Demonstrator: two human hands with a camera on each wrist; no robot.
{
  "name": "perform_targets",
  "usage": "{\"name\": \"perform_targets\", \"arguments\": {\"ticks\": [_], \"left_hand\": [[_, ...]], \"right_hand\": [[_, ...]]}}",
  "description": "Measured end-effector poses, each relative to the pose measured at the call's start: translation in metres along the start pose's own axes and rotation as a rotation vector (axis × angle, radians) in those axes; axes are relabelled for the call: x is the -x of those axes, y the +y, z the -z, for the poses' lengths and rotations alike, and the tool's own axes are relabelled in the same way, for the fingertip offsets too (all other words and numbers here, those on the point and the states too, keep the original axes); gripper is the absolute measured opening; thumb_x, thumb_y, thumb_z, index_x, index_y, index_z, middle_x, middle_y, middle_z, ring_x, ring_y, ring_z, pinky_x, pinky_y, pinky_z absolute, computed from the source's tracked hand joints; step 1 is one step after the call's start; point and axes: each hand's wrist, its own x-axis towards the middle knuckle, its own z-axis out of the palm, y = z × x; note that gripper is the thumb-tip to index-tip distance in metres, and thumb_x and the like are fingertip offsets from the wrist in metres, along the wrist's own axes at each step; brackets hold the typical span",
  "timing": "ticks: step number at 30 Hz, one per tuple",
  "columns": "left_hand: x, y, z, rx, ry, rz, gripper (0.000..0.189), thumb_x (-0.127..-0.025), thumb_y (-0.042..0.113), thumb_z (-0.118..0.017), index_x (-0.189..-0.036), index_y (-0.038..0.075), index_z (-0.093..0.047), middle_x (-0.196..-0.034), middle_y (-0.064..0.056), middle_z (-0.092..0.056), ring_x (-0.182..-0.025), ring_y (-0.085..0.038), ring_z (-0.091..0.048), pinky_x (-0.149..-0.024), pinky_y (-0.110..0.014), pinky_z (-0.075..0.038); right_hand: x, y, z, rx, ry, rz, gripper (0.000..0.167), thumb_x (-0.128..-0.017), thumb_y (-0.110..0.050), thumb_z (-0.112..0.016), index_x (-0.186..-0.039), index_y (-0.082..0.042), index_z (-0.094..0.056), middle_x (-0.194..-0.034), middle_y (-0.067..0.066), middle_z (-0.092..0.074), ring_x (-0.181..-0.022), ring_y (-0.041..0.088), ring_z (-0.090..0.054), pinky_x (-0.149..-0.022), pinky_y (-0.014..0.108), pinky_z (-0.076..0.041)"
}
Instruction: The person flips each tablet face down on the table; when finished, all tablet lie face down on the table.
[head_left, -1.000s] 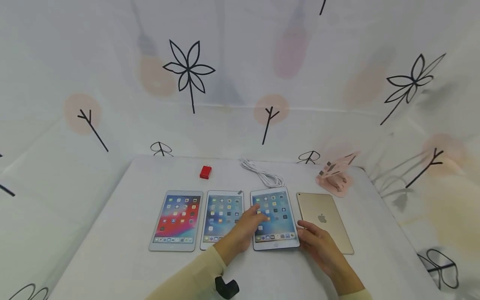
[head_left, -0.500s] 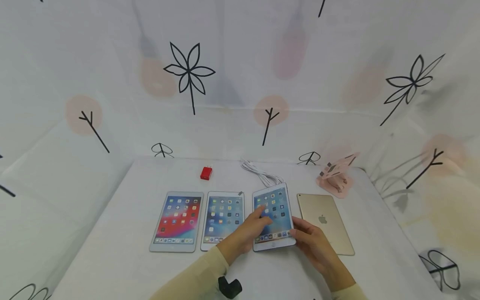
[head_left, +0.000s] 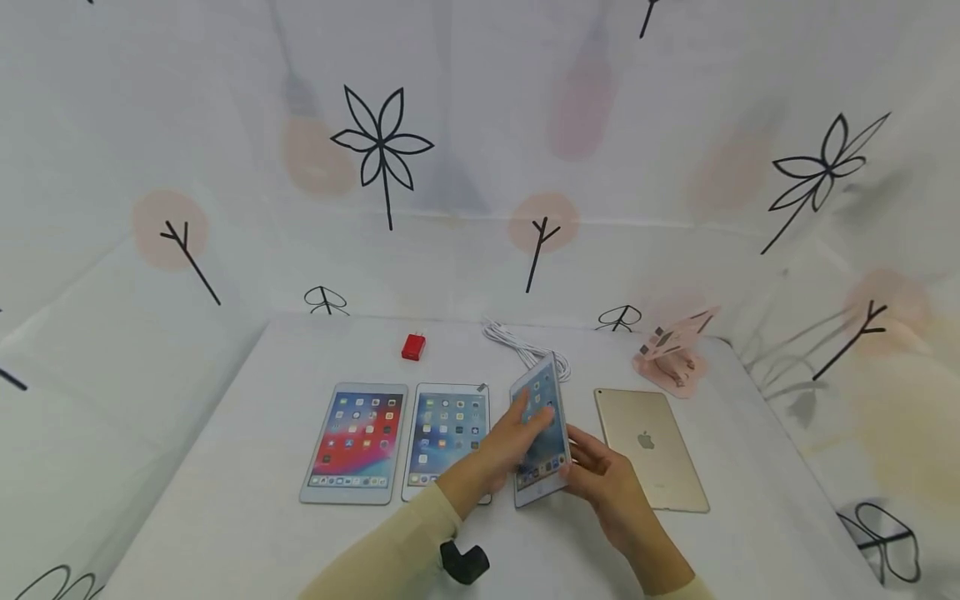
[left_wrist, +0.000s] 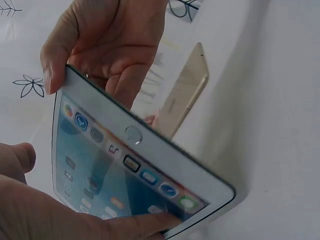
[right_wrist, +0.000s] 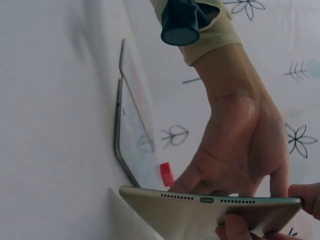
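Note:
A tablet (head_left: pixel 547 446) with a lit screen stands steeply tilted, its right side raised and its lower left corner close over the table. My right hand (head_left: pixel 606 493) grips its lower right corner. In the left wrist view, the thumb (left_wrist: pixel 50 80) of that hand lies at the corner; the right wrist view has its fingers (right_wrist: pixel 235 227) on the gold back. My left hand (head_left: pixel 498 446) reaches over from the left, its extended fingers touching the screen side. From the right wrist, the left hand (right_wrist: pixel 240 145) is partly hidden behind the tablet's bottom edge.
Two lit tablets, a red-screened one (head_left: pixel 356 442) and a blue one (head_left: pixel 446 425), lie to the left. A gold tablet (head_left: pixel 656 454) lies face down at the right. Behind are a red charger plug (head_left: pixel 413 347), a white cable coil (head_left: pixel 517 340) and a pink stand (head_left: pixel 675 354).
The tablet's right side has risen and swung left, tilting the screen toward the left. My right hand has moved left with its corner, while my left hand stays over the screen.

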Motion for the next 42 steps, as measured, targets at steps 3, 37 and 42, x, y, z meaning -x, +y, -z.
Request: {"name": "perform_targets", "arguments": {"ticks": [3, 37, 42], "left_hand": [[-0.002, 0.006, 0.001, 0.028, 0.008, -0.021, 0.084, -0.097, 0.063, -0.054, -0.165, 0.027, -0.018, -0.166, -0.022, -0.022, -0.142, -0.056, -0.033, -0.096, -0.078, -0.042], [-0.006, 0.006, 0.007, 0.452, 0.124, -0.243, 0.043, -0.108, 0.02, -0.046, -0.151, 0.014, -0.046, -0.132, -0.013, -0.066, -0.113, -0.026, -0.069, -0.086, -0.039, -0.06], [-0.006, 0.002, 0.006, 0.475, 0.145, -0.214, 0.044, -0.107, 0.017, -0.047, -0.15, 0.007, -0.046, -0.132, -0.015, -0.064, -0.111, -0.023, -0.067, -0.087, -0.035, -0.058]], "right_hand": [[0.006, -0.008, -0.007, 0.091, -0.005, 0.056, 0.066, -0.089, 0.002, -0.07, -0.15, 0.006, -0.044, -0.142, 0.03, -0.055, -0.115, 0.025, -0.067, -0.088, 0.03, -0.059], [0.024, -0.03, 0.021, 0.85, 0.101, 0.167, 0.11, -0.078, -0.032, -0.089, -0.157, 0.008, -0.024, -0.136, 0.021, -0.056, -0.103, 0.028, -0.062, -0.081, 0.033, -0.058], [0.022, -0.029, 0.028, 0.807, 0.082, 0.121, 0.105, -0.076, -0.028, -0.09, -0.155, 0.008, -0.031, -0.105, 0.009, -0.06, -0.08, 0.014, -0.05, -0.061, 0.022, -0.046]]}}
